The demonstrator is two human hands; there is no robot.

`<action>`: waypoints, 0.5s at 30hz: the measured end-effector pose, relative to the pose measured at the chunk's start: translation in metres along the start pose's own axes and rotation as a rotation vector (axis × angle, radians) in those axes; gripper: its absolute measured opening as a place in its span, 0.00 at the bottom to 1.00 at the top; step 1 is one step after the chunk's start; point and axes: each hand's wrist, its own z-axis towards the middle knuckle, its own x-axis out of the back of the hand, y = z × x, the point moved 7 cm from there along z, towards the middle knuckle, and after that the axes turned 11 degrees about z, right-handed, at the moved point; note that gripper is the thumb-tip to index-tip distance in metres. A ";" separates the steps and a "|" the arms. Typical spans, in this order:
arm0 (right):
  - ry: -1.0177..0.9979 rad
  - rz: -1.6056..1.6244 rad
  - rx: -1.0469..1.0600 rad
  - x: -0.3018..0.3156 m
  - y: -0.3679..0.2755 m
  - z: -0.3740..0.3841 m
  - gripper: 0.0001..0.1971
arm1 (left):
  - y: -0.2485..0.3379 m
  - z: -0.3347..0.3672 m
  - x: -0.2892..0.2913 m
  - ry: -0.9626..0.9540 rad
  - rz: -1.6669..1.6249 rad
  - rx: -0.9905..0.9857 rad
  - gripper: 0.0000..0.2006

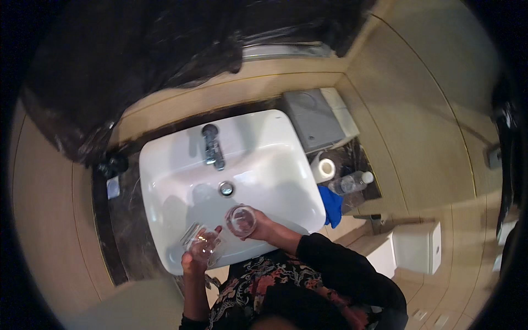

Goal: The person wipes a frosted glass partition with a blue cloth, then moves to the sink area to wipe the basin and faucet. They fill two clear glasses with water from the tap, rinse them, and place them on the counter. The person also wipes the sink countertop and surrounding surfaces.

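Observation:
My left hand (193,263) is closed round a clear jar (204,245), which is tilted over the near left part of the white sink (291,181). The jar's ribbed rim points up and to the left. In my right hand (263,226) is a clear round cup-like vessel (241,221), its circular end facing up. The two vessels are close together but apart, over the near side of the basin. Beyond them lie the round metal drain (226,188) and the dark metal faucet (212,147), and no running water shows.
Right of the sink are a grey box (313,121), a white paper roll (326,169), a clear bottle with a white cap (352,183) and a blue cloth (331,206). A small pale packet (113,187) lies left. Black plastic sheeting (159,44) hangs behind; a white toilet (412,247) stands right.

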 end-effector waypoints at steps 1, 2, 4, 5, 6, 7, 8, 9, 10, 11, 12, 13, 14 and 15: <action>0.025 0.077 -0.006 -0.011 -0.001 -0.005 0.16 | 0.002 0.001 -0.003 -0.004 -0.024 -0.010 0.46; 0.049 0.160 -0.003 -0.014 -0.003 -0.011 0.17 | 0.005 0.004 -0.010 -0.016 -0.047 -0.012 0.46; -0.075 0.141 -0.003 -0.006 -0.002 -0.008 0.18 | 0.017 0.009 -0.029 -0.022 -0.046 -0.047 0.47; -0.140 0.125 -0.016 -0.010 -0.001 -0.008 0.18 | 0.017 0.010 -0.027 -0.017 -0.052 -0.043 0.46; -0.064 0.137 -0.019 -0.004 0.002 -0.008 0.18 | 0.013 0.008 -0.022 -0.012 -0.058 -0.041 0.45; -0.085 0.146 -0.005 -0.005 0.002 -0.009 0.19 | 0.010 0.007 -0.016 -0.005 -0.064 -0.040 0.45; -0.105 0.151 0.005 -0.007 0.004 -0.011 0.19 | 0.004 0.006 -0.010 -0.027 -0.044 -0.027 0.45; -0.126 0.153 0.007 -0.017 0.004 -0.014 0.19 | -0.001 0.005 -0.004 -0.042 -0.025 -0.019 0.44; -0.211 0.174 -0.049 -0.031 0.005 -0.019 0.19 | -0.004 0.004 0.001 -0.056 -0.005 -0.012 0.44; -0.193 0.187 -0.048 -0.025 0.005 -0.019 0.19 | -0.002 0.006 -0.007 -0.060 -0.023 -0.016 0.44; -0.174 0.199 -0.046 -0.019 0.008 -0.017 0.19 | 0.002 0.007 -0.019 -0.064 -0.043 -0.019 0.44; -0.156 0.213 -0.045 -0.011 0.010 -0.016 0.19 | 0.004 0.009 -0.027 -0.067 -0.061 -0.022 0.44; -0.119 0.199 -0.058 -0.015 0.009 -0.019 0.19 | 0.003 0.009 -0.025 -0.077 -0.064 -0.014 0.45; -0.129 0.177 -0.051 -0.023 0.008 -0.022 0.19 | 0.003 0.007 -0.025 -0.079 -0.054 -0.023 0.45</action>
